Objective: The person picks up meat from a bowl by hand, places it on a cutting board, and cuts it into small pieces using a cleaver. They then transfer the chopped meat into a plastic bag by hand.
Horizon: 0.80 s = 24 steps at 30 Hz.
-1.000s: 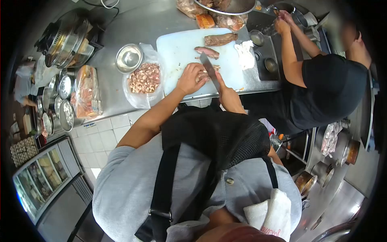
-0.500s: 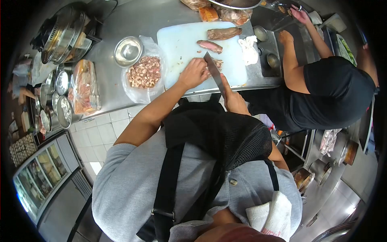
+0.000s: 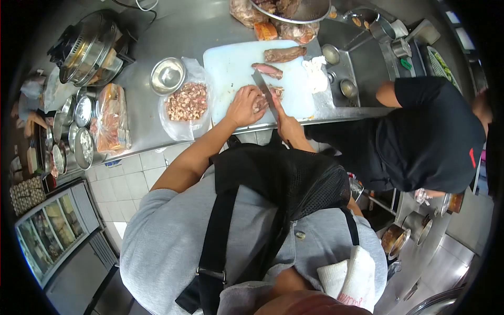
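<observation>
My right hand (image 3: 290, 127) is closed around the handle of a large knife (image 3: 266, 90), whose blade slants up and left over the cutting board (image 3: 223, 65). Beside the blade, my left hand (image 3: 243, 107) curls over a piece of meat (image 3: 260, 104) and presses it to the board. Bits of cut meat lie just right of the blade, partly hidden by it. Farther up the board are a pink-centred meat slice (image 3: 268, 70) and a longer browned chunk of meat (image 3: 285, 54). Left of the board, diced meat (image 3: 187, 102) fills an open plastic bag (image 3: 178, 130).
A steel bowl (image 3: 168, 76) stands behind the diced meat. Wrapped meat (image 3: 111, 118) and several metal bowls line the left side. A white cloth (image 3: 315, 74) lies by the board's right edge, near the sink (image 3: 367, 73). A co-worker in black (image 3: 428, 134) stands close on the right.
My left hand has shifted slightly left and down, and the meat under it now shows. The knife still lies beside it. The co-worker's arms have drawn back from the sink, and the view has shifted.
</observation>
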Available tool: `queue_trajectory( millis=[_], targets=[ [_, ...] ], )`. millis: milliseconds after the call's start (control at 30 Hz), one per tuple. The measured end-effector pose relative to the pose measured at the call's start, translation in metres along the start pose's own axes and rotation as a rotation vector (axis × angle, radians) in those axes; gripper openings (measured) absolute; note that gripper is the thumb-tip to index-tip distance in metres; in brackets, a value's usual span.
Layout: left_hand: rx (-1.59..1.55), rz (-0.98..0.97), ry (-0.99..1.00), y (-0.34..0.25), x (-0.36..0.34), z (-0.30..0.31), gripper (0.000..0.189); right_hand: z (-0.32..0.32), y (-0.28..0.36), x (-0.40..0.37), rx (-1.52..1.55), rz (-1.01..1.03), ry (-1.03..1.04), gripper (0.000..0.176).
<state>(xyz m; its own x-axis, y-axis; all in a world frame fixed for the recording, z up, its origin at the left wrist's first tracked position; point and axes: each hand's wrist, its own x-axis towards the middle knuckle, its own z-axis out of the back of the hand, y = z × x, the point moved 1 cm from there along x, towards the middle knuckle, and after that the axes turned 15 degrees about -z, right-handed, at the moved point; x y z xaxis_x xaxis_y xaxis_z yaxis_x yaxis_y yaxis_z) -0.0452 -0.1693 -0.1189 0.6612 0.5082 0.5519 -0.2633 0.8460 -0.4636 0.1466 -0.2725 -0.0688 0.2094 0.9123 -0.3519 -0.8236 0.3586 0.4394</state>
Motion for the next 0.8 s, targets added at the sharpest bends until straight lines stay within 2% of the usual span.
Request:
queue_trajectory(
  millis=[100, 267, 367, 600, 667, 800],
  targets=[
    [-0.016, 0.004, -0.002, 0.008, -0.002, -0.001, 0.058, -0.006, -0.012, -0.009, 0.012, 0.062, -0.078, 0.088],
    [-0.044, 0.000, 0.001, 0.009, -0.006, -0.004, 0.055, 0.041, 0.013, -0.046, -0.051, -0.091, 0.004, 0.078],
    [-0.040, -0.011, -0.003, 0.010, -0.006, -0.005, 0.054, 0.060, 0.025, -0.057, 0.004, -0.105, 0.066, 0.078],
    [-0.082, 0.004, 0.012, 0.010, -0.004, -0.002, 0.049, 0.058, 0.026, -0.055, -0.062, -0.104, 0.147, 0.085],
    [-0.068, -0.009, 0.013, 0.010, -0.004, -0.004, 0.048, 0.066, 0.037, -0.057, -0.184, -0.159, 0.197, 0.089],
    [-0.068, 0.010, 0.014, 0.012, -0.006, -0.008, 0.048, 0.012, 0.004, -0.014, -0.050, -0.049, 0.141, 0.093]
  ],
)
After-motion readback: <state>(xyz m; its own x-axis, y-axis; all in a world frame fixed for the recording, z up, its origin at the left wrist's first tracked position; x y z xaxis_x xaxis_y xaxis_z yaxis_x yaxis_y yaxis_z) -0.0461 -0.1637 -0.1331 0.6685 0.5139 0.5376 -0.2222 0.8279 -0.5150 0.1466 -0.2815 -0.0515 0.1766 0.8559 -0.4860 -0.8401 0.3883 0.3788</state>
